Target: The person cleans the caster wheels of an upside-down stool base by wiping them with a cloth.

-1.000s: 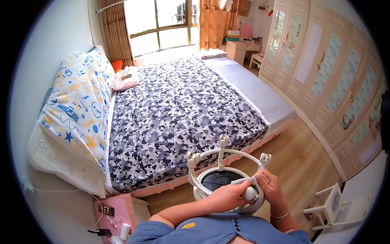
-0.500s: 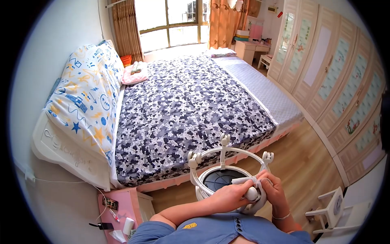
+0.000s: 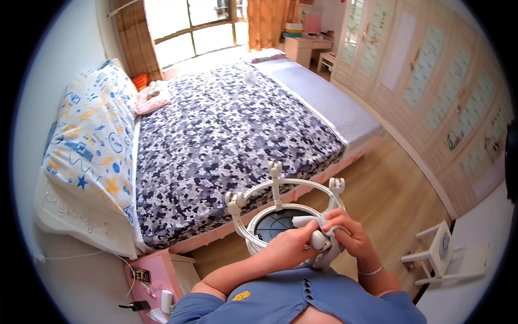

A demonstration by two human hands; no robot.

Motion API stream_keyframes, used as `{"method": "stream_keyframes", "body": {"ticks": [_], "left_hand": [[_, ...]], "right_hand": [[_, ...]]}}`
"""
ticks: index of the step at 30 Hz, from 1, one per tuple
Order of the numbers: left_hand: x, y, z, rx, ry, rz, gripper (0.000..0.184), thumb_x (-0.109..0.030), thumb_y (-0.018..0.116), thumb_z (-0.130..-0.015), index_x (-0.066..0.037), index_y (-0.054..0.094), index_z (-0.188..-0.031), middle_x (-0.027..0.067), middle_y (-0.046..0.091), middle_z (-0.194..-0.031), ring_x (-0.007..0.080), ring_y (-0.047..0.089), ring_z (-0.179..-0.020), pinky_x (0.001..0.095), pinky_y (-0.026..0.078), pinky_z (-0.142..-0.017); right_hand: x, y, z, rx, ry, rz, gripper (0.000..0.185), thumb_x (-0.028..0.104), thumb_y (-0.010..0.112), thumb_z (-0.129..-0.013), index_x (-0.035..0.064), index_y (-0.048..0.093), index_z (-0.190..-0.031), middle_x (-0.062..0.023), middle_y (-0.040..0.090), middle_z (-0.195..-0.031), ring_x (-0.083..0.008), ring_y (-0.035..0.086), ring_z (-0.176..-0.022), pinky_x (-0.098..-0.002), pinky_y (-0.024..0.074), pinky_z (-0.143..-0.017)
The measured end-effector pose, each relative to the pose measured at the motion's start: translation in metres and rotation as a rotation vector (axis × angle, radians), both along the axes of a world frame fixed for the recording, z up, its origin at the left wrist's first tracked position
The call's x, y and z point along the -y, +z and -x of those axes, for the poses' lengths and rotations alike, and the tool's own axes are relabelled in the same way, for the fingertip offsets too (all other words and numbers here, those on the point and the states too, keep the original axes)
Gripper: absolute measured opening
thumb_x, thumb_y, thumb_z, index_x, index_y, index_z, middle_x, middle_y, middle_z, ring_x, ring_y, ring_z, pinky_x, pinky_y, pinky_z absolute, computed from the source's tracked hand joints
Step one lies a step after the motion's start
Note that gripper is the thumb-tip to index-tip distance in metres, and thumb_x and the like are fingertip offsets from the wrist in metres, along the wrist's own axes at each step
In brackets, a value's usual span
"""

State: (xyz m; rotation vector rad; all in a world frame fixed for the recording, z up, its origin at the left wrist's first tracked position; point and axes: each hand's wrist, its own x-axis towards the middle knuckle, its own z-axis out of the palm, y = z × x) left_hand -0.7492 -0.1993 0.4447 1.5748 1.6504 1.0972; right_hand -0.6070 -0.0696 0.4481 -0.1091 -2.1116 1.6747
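In front of my chest is an upturned white round frame (image 3: 280, 183), with caster wheels on its raised legs and a dark round panel (image 3: 275, 225) inside its lower ring. My left hand (image 3: 291, 245) is closed at the nearest caster wheel (image 3: 320, 241), fingers partly hidden. A pale grey cloth (image 3: 307, 221) lies over that leg, one end poking out above my left thumb. My right hand (image 3: 348, 232) pinches the cloth against the right side of the same caster. Two more casters show, at the left (image 3: 235, 201) and right (image 3: 336, 186) of the ring.
A bed with a camouflage-patterned cover (image 3: 226, 140) stands just beyond the frame. A pink-topped bedside table (image 3: 154, 275) with a phone charger and small items is at lower left. A white stool (image 3: 440, 245) lies tipped at the right. Wardrobes (image 3: 431, 70) line the right wall.
The view has turned a little, so the room, frame and hands sit further left and slightly higher. Both hands stay at the same caster; the right fingers have shifted slightly on the cloth.
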Motion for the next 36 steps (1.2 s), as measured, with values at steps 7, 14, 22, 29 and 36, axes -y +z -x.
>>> {"method": "stream_keyframes", "body": {"ticks": [7,14,22,29,36], "left_hand": [[-0.015,0.001,-0.014,-0.038,0.017,0.108,0.042,-0.017,0.064,-0.072,-0.009,0.044,-0.109,0.0196,0.061,-0.081,0.0377,0.059,-0.074,0.0440,0.047,-0.061],[-0.032,-0.002,-0.020,0.020,0.004,0.177,0.046,-0.024,0.067,-0.073,-0.009,0.043,-0.110,0.0188,0.061,-0.081,0.0360,0.060,-0.076,0.0416,0.047,-0.062],[-0.049,-0.012,-0.025,0.039,-0.075,0.183,0.040,-0.018,0.067,-0.071,-0.004,0.047,-0.103,0.0186,0.061,-0.078,0.0357,0.061,-0.074,0.0408,0.048,-0.061],[-0.056,0.002,-0.034,-0.020,-0.106,0.266,0.041,-0.019,0.063,-0.073,-0.005,0.045,-0.107,0.0203,0.061,-0.081,0.0379,0.059,-0.076,0.0436,0.047,-0.064],[-0.059,-0.004,-0.030,0.002,-0.175,0.183,0.047,-0.018,0.063,-0.073,-0.008,0.041,-0.113,0.0198,0.060,-0.084,0.0379,0.059,-0.076,0.0443,0.047,-0.064]], "right_hand": [[-0.011,-0.005,0.004,0.148,-0.112,0.340,0.021,0.021,0.046,-0.092,0.0026,0.057,-0.091,0.0019,0.055,-0.079,-0.0052,0.050,-0.074,-0.0188,0.0415,-0.066],[-0.039,-0.026,-0.033,-0.126,-0.165,0.757,0.030,0.020,0.047,-0.091,-0.0042,0.057,-0.105,-0.0086,0.060,-0.097,-0.0105,0.056,-0.082,-0.0227,0.0465,-0.072],[-0.030,-0.011,-0.038,-0.118,-0.052,0.062,0.022,0.014,0.053,-0.087,0.0023,0.062,-0.104,-0.0083,0.050,-0.103,-0.0167,0.047,-0.098,-0.0280,0.0362,-0.087],[-0.027,-0.012,-0.028,0.059,-0.328,0.311,0.025,0.022,0.046,-0.092,0.0011,0.060,-0.095,-0.0032,0.057,-0.085,-0.0066,0.051,-0.077,-0.0205,0.0428,-0.069],[-0.040,-0.030,-0.032,-0.017,-0.297,0.737,0.028,0.024,0.044,-0.093,0.0003,0.059,-0.098,-0.0043,0.061,-0.087,-0.0077,0.056,-0.078,-0.0206,0.0471,-0.067]]}}
